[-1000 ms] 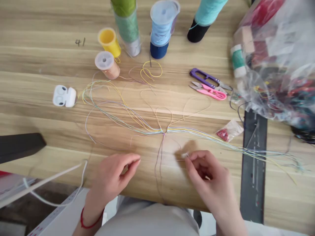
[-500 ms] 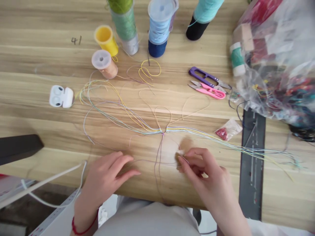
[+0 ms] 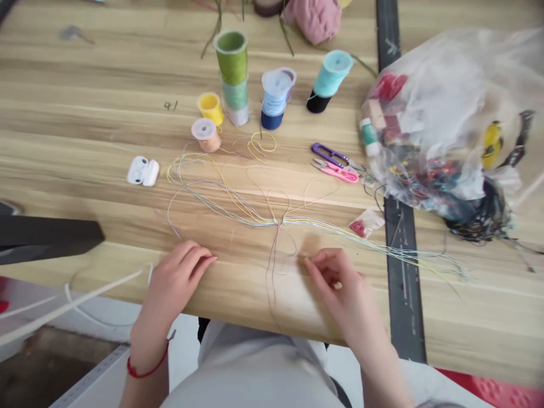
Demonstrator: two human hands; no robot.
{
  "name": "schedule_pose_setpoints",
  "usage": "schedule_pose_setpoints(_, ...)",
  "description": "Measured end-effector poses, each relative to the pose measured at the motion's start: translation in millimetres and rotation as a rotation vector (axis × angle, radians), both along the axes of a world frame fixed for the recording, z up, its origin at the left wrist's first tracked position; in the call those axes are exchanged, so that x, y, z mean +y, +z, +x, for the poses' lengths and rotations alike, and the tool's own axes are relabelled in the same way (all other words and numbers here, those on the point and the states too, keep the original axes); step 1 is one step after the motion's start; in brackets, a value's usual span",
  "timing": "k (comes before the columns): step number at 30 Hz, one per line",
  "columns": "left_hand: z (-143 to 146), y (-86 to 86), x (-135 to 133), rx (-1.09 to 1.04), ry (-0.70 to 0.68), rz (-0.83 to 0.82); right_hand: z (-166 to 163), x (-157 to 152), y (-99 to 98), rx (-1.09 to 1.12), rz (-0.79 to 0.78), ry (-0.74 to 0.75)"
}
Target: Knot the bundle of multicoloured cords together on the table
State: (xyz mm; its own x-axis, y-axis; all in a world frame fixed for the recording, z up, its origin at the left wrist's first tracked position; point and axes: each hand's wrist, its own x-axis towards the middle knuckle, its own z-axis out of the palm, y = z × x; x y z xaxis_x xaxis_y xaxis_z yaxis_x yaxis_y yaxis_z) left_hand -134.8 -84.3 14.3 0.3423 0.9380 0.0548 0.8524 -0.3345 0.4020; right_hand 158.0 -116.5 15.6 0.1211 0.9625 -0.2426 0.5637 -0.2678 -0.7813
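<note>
We had our right hand [image 3: 334,277] pinched narrow just below and right of the knotted thread bundle [image 3: 278,222], cannot tell if holding anything, and our left hand [image 3: 176,277] loosely open, empty, on the counter [image 3: 85,113] edge left of the knot.

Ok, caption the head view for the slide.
Left hand and right hand sit by a wooden table's edge, below knotted fine coloured threads, with spools beyond.
</note>
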Motion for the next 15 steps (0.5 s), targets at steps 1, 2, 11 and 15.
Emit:
schedule_pose_setpoints(1, 0, -0.2, 2, 0.026, 0.026, 0.039, -3, -2, -0.2, -0.037, 0.054, 0.032)
schedule_pose_setpoints(2, 1, -0.5, 4, 0.048, 0.058, 0.087, -6, -4, -0.6, -0.056, 0.115, 0.076)
schedule_pose_setpoints(11, 32, -13.5, 16, -0.032, 0.061, 0.137, -30, -4, -20.5, -0.115, 0.467, 0.347)
schedule_pose_setpoints(15, 41, -13.0, 24, 0.01, 0.086, 0.128, -32, -1, -21.5, -0.072, 0.465, 0.311)
